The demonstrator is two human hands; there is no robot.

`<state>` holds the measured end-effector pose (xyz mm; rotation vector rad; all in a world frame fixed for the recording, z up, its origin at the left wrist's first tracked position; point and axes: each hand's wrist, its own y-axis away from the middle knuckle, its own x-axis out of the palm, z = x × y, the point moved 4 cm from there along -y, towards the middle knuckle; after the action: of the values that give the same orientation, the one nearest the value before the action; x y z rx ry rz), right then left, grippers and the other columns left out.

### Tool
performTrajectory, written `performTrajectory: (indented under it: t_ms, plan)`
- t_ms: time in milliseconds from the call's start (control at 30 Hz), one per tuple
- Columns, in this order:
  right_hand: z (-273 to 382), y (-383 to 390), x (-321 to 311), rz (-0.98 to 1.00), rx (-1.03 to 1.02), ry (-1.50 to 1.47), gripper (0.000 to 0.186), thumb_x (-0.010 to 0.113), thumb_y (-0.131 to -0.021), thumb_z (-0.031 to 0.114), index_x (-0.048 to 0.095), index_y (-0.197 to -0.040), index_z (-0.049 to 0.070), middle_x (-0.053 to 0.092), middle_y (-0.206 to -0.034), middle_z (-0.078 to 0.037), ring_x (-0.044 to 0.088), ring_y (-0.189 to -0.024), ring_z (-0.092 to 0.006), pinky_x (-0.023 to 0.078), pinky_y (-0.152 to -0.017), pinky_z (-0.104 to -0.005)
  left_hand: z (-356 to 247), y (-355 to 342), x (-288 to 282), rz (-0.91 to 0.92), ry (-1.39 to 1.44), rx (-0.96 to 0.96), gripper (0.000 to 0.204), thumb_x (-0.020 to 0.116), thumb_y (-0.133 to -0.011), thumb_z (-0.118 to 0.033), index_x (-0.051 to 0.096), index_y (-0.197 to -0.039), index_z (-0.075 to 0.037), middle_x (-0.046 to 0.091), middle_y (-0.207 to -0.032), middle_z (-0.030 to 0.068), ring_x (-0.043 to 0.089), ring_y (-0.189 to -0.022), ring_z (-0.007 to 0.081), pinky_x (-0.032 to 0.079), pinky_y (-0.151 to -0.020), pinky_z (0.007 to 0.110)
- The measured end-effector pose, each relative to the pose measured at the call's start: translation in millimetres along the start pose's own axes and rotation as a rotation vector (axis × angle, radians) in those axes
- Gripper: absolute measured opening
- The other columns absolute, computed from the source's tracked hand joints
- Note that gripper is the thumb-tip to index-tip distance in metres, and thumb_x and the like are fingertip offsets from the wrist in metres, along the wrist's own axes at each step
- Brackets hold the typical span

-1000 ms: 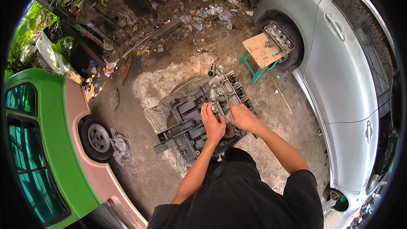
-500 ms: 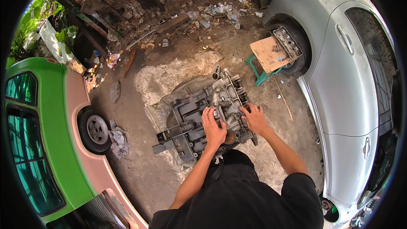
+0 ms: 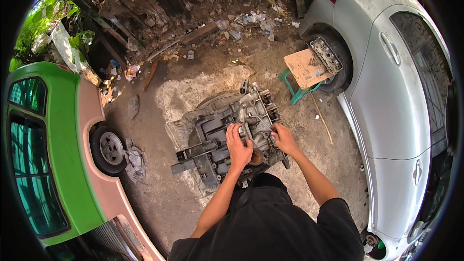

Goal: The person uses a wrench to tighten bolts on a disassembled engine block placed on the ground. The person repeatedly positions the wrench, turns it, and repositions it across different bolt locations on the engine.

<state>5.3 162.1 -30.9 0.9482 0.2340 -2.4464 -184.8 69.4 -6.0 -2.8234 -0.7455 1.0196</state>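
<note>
A greasy grey car engine [image 3: 250, 105] lies on the ground in front of me, with a dark flat cover [image 3: 212, 124] on its left part. My left hand [image 3: 239, 149] rests on the middle of the engine, fingers stretched forward and thumb apart. Close beside that thumb is a round brownish part [image 3: 256, 157]. At the engine's right side, my right hand [image 3: 284, 139] has its fingers bent inward and its fingertips together against the metal. What lies between those fingertips is hidden. A dark metal bracket [image 3: 193, 157] juts out at the engine's left.
A green stool [image 3: 296, 97] with a board [image 3: 302, 67] and a metal engine part [image 3: 326, 55] stands at the far right, beside a silver car [image 3: 386, 106]. On the left is a green and pink vehicle [image 3: 92, 164]. Litter [image 3: 256, 18] lies along the back wall.
My right hand's fingers have drawn together from a more spread position, and the hand has shifted slightly left. My left hand stays on the engine. The whole view has moved a little.
</note>
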Motion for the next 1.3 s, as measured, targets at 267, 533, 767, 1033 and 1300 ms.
performTrajectory:
  t_ms: [267,533,767,1033,1300]
  plan:
    - [21,8,-5,-0.036,0.18,-0.127,0.03,0.059,-0.097,0.007,0.058,-0.124,-0.006,0.068,-0.097,-0.024,0.066,-0.088,-0.0401,0.05,-0.079,-0.0482,0,1,1,-0.015,-0.018,0.01,0.057,0.06,-0.083,-0.006,0.045,-0.138,-0.004,0.043,-0.141,0.0209,0.034,-0.142,0.0422,0.031,-0.114,0.055]
    - [62,-4,-28,-0.004,0.012,0.111,0.026,0.066,-0.081,0.003,0.067,-0.103,-0.011,0.066,-0.095,-0.035,0.067,-0.098,-0.0476,0.052,-0.085,-0.0518,1,0,1,-0.014,-0.004,0.008,0.058,0.061,-0.083,-0.006,0.045,-0.138,-0.004,0.043,-0.143,0.0204,0.033,-0.144,0.0417,0.031,-0.114,0.054]
    - [99,-37,-36,0.21,0.018,0.342,0.018,0.068,-0.074,0.003,0.062,-0.079,-0.013,0.063,-0.081,-0.035,0.067,-0.088,-0.0497,0.053,-0.074,-0.0538,2,1,1,-0.01,0.014,0.009,0.06,0.062,-0.082,-0.006,0.043,-0.139,-0.006,0.041,-0.144,0.0186,0.031,-0.145,0.041,0.031,-0.115,0.055]
    - [138,-58,-39,0.326,-0.101,0.57,0.015,0.066,-0.075,0.001,0.07,-0.085,-0.009,0.069,-0.083,-0.031,0.071,-0.086,-0.0466,0.058,-0.075,-0.0494,3,1,2,-0.012,0.055,-0.004,0.06,0.061,-0.081,-0.004,0.044,-0.138,-0.006,0.042,-0.142,0.019,0.03,-0.146,0.0407,0.03,-0.115,0.056]
    - [165,-68,-33,0.363,-0.208,0.701,0.014,0.064,-0.08,0.004,0.074,-0.088,-0.002,0.073,-0.086,-0.024,0.073,-0.088,-0.0395,0.059,-0.074,-0.0453,3,0,3,-0.012,0.063,0.003,0.058,0.061,-0.082,-0.003,0.044,-0.137,-0.005,0.041,-0.142,0.0202,0.031,-0.145,0.0413,0.03,-0.115,0.056]
